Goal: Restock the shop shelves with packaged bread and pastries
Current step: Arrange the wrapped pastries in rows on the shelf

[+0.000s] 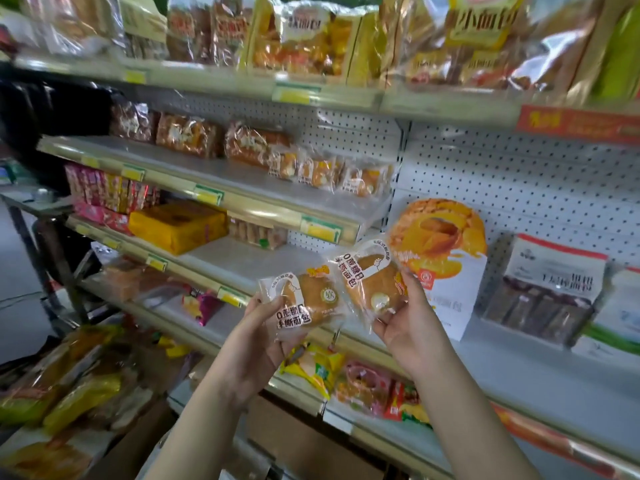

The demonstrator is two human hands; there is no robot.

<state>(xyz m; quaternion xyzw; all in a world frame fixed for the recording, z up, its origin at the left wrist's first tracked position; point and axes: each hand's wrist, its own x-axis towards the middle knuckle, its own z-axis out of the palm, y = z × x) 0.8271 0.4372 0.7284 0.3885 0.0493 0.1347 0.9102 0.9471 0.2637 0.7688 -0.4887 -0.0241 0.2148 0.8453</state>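
At 6 o'clock, the left hand (263,329) pinches the left pack (306,301) and the right hand (407,327) pinches the right pack (370,284), neither yet shelved; the matching row (332,171) at 12 o'clock appears part-filled.

Single head view, worn on me: faces forward and slightly down at the shelves (242,206), close, slanting off left; my left grip (263,327) and right grip (405,323) near, lower centre.

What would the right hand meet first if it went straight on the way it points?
Probably the shelf edge up and left of it, near the yellow price tag; depth is unclear.
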